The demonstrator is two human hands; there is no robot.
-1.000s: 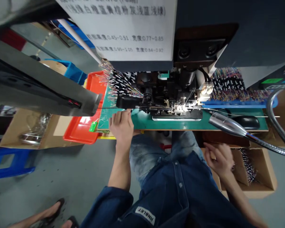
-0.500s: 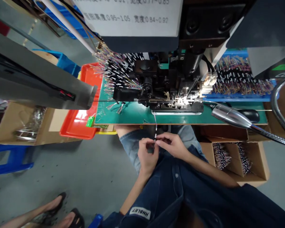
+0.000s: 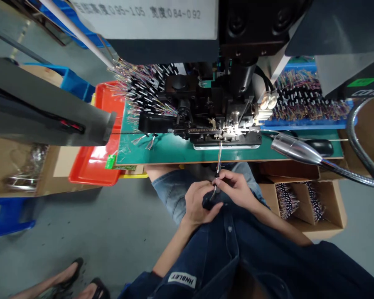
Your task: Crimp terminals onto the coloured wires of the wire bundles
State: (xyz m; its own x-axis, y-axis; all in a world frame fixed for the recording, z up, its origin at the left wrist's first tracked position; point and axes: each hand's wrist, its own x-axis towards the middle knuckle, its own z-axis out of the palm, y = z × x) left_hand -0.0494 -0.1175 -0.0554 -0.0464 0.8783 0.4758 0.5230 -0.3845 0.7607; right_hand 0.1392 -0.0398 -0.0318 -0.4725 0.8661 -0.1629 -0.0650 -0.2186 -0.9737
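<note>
A thin wire cable (image 3: 218,168) with a black sheath and fine coloured wire ends stretches from the lit front of a black crimping machine (image 3: 202,124) down past the table's edge. My right hand (image 3: 237,190) pinches its sheath between thumb and fingertips. Close by on the left, my left hand (image 3: 197,203) has its thumb spread away from the fingers. Its fingertips reach the cable beside my right fingers, and the cable's lower end hangs in the gap above the thumb. Whether those fingertips press on it is hard to see.
A heap of cables (image 3: 143,93) lies left of the machine; more fill a blue tray (image 3: 305,124) on the right. A lamp head (image 3: 296,148) points at the machine. An orange tray (image 3: 93,166) and a divided cardboard box (image 3: 336,207) flank my legs. Another person's feet (image 3: 71,272) show lower left.
The cable's upper end now reaches the machine's lit front, further right than before. My left thumb has opened away from its fingers. The view has shifted slightly.
</note>
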